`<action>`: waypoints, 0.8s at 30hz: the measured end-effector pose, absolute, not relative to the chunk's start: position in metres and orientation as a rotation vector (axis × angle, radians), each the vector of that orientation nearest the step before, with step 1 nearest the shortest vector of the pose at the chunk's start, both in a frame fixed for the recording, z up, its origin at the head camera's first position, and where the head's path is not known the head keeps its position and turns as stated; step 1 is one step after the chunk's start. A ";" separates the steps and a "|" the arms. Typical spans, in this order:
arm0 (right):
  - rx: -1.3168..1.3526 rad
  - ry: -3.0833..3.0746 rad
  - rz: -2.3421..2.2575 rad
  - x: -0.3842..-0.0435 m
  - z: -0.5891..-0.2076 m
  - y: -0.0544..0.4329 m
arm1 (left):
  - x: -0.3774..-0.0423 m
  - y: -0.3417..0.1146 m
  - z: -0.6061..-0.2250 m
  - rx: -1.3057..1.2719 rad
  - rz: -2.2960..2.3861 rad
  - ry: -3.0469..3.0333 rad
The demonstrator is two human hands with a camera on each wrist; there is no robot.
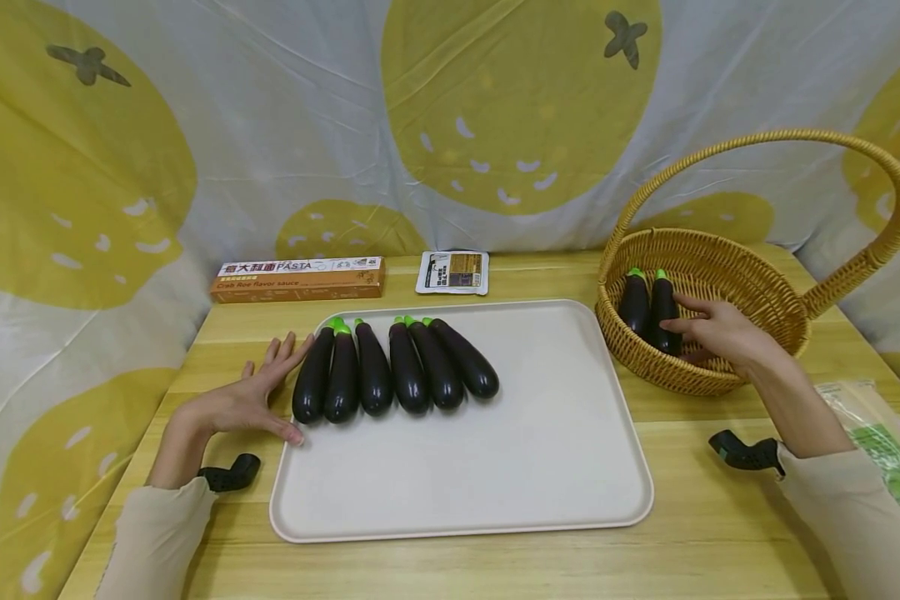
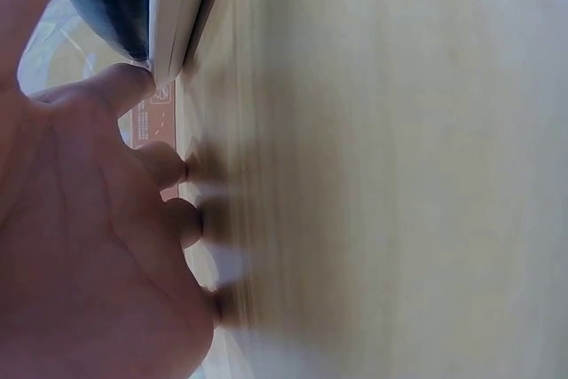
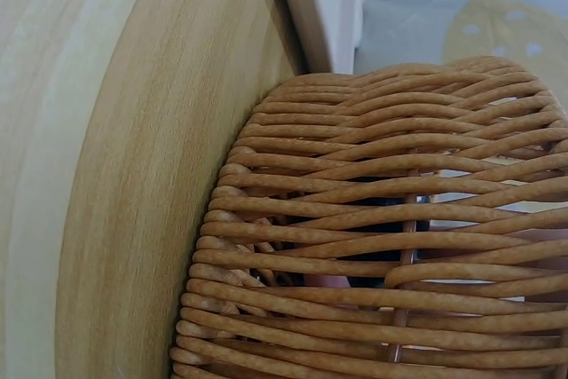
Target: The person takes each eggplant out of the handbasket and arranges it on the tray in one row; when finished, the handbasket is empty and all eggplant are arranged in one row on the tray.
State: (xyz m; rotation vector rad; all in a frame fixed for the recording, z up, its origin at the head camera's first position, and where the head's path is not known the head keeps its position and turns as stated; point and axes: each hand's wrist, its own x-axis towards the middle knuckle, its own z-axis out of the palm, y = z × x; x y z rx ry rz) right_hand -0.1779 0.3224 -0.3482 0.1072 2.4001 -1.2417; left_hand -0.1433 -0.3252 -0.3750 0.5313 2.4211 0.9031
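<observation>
Several dark eggplants [image 1: 375, 371] with green stems lie side by side on the left part of a white tray [image 1: 555, 450]. My left hand [image 1: 243, 404] is spread at the tray's left rim, thumb over the edge and a finger close to the outermost eggplant. In the left wrist view, that hand's fingertips touch the table. Two more eggplants lie in a wicker basket [image 1: 735, 250]. Inside it, my right hand [image 1: 720, 333] grips the right-hand eggplant [image 1: 663, 304]; the left one [image 1: 634, 304] lies alongside. Basket weave [image 3: 399, 219] mostly hides these fingers in the right wrist view.
Behind the tray are a pasta box [image 1: 300, 281] and a small white packet [image 1: 452, 272]. The basket's tall handle [image 1: 765, 137] arches above the right side. A clear-and-green plastic bag [image 1: 881, 450] lies by the right forearm. A patterned curtain [image 1: 285, 100] hangs behind the table.
</observation>
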 end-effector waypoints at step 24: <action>-0.160 2.427 -1.229 -0.152 -0.310 0.358 | -0.143 -0.325 -0.375 0.524 0.901 2.428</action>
